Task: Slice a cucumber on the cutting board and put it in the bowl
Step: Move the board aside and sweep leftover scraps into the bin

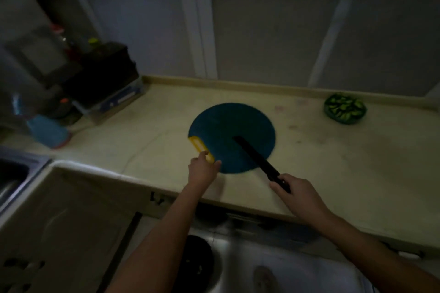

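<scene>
Cutting board (232,137): one, my left hand (202,170) pinching its yellow handle.
Knife (256,159): one, gripped in my right hand (300,191).
Bowl (342,122): one, cucumber slices (344,108) inside, far right.

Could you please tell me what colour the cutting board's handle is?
Yellow handle, seen in head view.

worktop: pale beige stone worktop (333,162), a bit stained
middle: round dark-blue cutting board with yellow handle (228,126) lying flat
far right: green bowl of cucumber slices (344,108)
left end: blue bottle (48,131), dark clutter
</scene>
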`<state>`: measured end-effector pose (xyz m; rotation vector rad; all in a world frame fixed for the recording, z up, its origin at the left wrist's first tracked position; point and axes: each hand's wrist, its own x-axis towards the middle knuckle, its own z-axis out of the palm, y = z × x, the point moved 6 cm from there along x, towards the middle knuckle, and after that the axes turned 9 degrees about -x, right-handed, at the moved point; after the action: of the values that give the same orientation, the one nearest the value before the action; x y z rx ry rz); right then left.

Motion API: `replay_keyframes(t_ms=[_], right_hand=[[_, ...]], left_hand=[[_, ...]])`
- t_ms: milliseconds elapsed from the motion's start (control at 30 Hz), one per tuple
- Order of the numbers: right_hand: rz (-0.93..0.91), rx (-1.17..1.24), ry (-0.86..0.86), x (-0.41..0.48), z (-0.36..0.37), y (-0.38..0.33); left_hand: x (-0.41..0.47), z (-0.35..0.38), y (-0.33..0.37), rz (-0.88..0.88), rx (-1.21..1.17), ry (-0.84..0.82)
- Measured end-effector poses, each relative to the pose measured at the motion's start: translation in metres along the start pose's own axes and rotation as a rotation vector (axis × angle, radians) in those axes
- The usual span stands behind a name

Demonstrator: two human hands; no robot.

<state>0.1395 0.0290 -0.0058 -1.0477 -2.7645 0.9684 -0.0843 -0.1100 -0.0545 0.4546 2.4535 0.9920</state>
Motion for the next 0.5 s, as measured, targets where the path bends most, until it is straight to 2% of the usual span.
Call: replay_keyframes(t_ms=[200, 300, 500], right_hand=[[0.121, -0.011, 0.048, 0.037, -0.030, 0.053], [0.121, -0.030, 0.056, 0.058, -0.039, 0.072], [-0.004, -0.188, 0.052, 0.109, -0.052, 0.082]], left_hand=[[0.040, 0.054, 0.030, 0.016, 0.458, -0.192], [0.051, 0.066, 0.039, -0.054, 0.523, -0.263], [0.068, 0.059, 0.032, -0.186, 0.583, -0.260]])
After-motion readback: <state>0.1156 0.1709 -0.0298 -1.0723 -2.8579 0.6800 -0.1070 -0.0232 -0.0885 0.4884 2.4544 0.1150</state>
